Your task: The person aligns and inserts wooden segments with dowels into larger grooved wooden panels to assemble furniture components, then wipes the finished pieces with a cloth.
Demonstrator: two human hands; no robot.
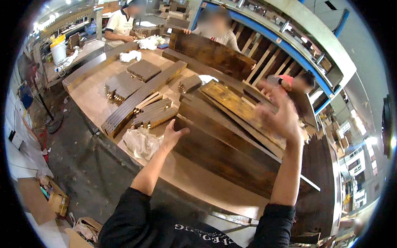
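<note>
Before me a dark brown wooden board [223,153] stands on its long edge on the table. My left hand [175,135] is closed on its left end, thumb on the near face and fingers over the top corner. My right hand [278,109] is raised above the board's right part, smeared by motion, its fingers apart and nothing seen in them. Behind the board a lighter, yellow-brown plank [235,105] lies slanted among other dark boards. A crumpled cream cloth [142,142] lies beside my left forearm.
Bundles of dark slats [155,113] and a long rail [140,99] cover the table's left half. Across it a person holds up another dark panel [211,53]; two more people are nearby. A blue-framed rack [264,31] stands behind, and stacked boards [318,182] rise at the right.
</note>
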